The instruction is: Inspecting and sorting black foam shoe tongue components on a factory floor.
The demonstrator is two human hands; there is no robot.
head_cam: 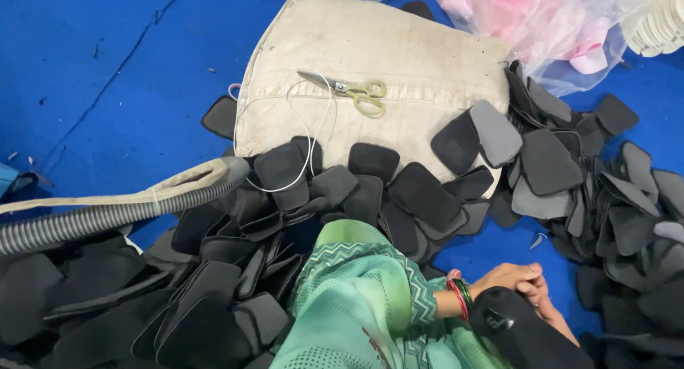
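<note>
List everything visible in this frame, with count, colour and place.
Sack: one, beige, top centre on the blue floor.
Scissors: one, yellow-green handles, lying on the sack.
Cord: one, white, looped over the sack's front.
Foam pieces: many, black and grey, heaped around the sack.
Hose: one, grey ribbed, left.
Plastic bag: one, clear with pink contents, top right.
Hand: one visible, bangled wrist, green sleeve, bottom right, resting by a black piece; which hand it is cannot be told.

Beige stuffed cloth sack point(399, 48) up at 12 o'clock, yellow-handled metal scissors point(353, 92) lying on top. Grey ribbed plastic hose point(92, 219) over at 9. Clear plastic bag of pink stuff point(527, 20) around 1 o'clock.
</note>
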